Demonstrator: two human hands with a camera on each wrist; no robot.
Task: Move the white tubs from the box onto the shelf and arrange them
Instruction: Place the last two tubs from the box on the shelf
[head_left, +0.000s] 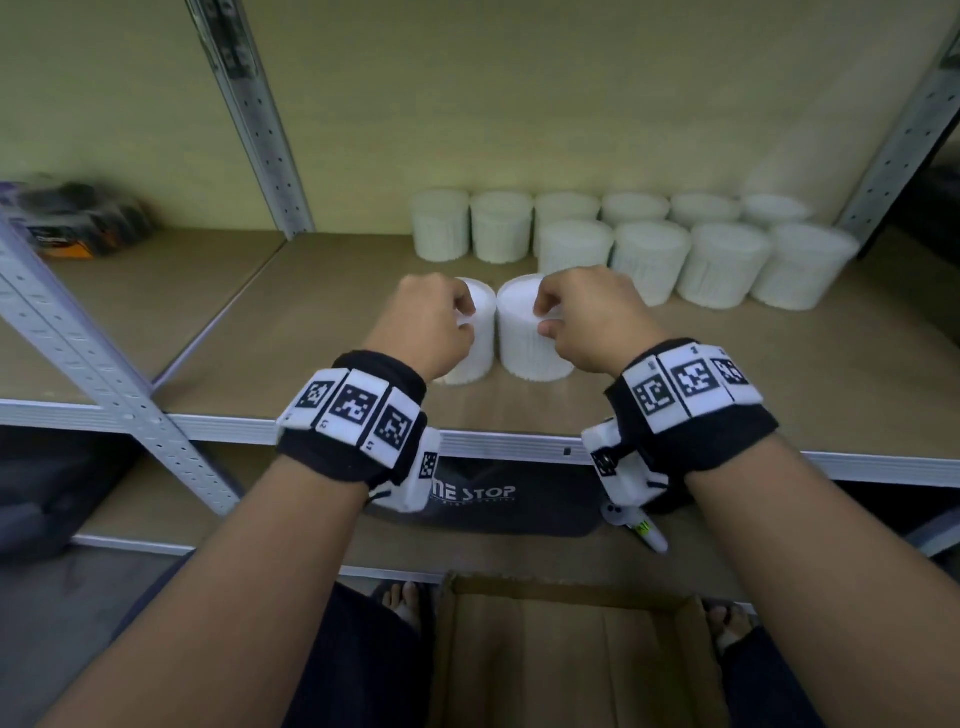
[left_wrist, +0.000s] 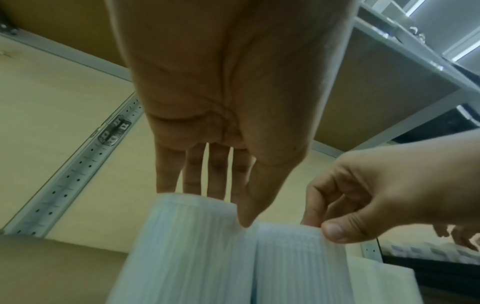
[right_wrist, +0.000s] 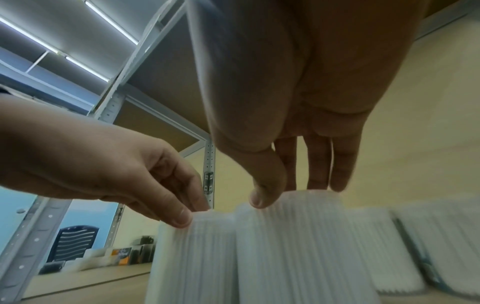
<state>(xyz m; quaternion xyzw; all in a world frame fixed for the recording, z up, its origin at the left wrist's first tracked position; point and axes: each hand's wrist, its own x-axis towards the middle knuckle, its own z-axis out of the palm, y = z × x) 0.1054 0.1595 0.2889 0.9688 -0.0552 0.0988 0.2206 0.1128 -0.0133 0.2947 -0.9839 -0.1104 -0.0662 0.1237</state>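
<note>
Twelve white ribbed cylindrical plastic tubs on brown board shelf (head_left: 322, 312) with grey perforated metal uprights. Far row of six (head_left: 569, 213) along yellow wall, second row of four (head_left: 691, 262) just in front, toward right. Two more near front edge, upright, side by side, touching. Left hand (head_left: 423, 325) grasps left front tub (head_left: 475, 343) at top rim, thumb and fingers curled over lid. Right hand (head_left: 589, 319) likewise grasps right front tub (head_left: 522, 338). Open brown cardboard box (head_left: 561, 660) on floor below, no tubs visible inside.
</note>
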